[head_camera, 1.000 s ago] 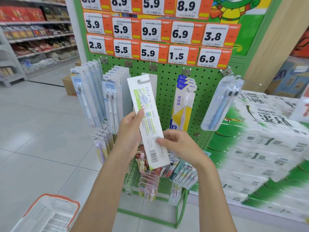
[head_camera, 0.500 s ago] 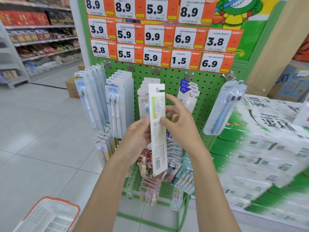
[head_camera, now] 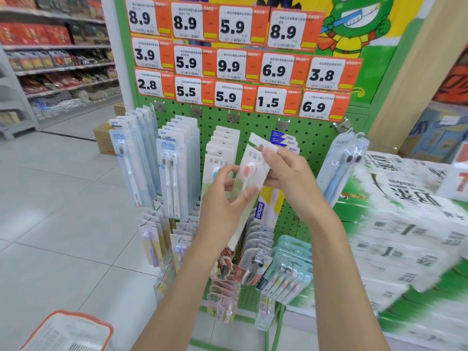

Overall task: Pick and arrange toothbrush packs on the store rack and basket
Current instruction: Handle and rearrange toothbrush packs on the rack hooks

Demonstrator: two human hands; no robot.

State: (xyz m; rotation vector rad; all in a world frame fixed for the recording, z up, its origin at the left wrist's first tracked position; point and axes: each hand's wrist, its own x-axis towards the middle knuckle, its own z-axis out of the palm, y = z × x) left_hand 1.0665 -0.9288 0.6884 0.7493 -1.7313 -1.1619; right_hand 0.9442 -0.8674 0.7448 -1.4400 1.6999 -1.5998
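Note:
I hold a white toothbrush pack [head_camera: 249, 173] with a pink brush head in front of the green pegboard rack [head_camera: 309, 138]. My right hand [head_camera: 286, 178] pinches its top edge, close to the hang hole. My left hand [head_camera: 225, 198] grips the pack lower down, thumb across its front. Just left of it hangs a row of matching white packs [head_camera: 220, 150] on a hook. Further left hang blue-white packs [head_camera: 134, 158] and double-brush packs [head_camera: 174, 168]. A white basket [head_camera: 68, 333] with an orange rim sits on the floor at the bottom left.
Orange price tags [head_camera: 228, 67] cover the top of the rack. Lower hooks carry small multi-colour brush packs [head_camera: 286, 272]. Stacked tissue packs [head_camera: 405, 224] fill the right side. A cardboard box [head_camera: 103, 140] stands on the tiled floor behind the rack; store shelves [head_camera: 55, 67] run at far left.
The pack has been turned round from its printed back to its front with the pink brush. It has risen and tilted toward the hooks, and my right hand moved up to its top edge.

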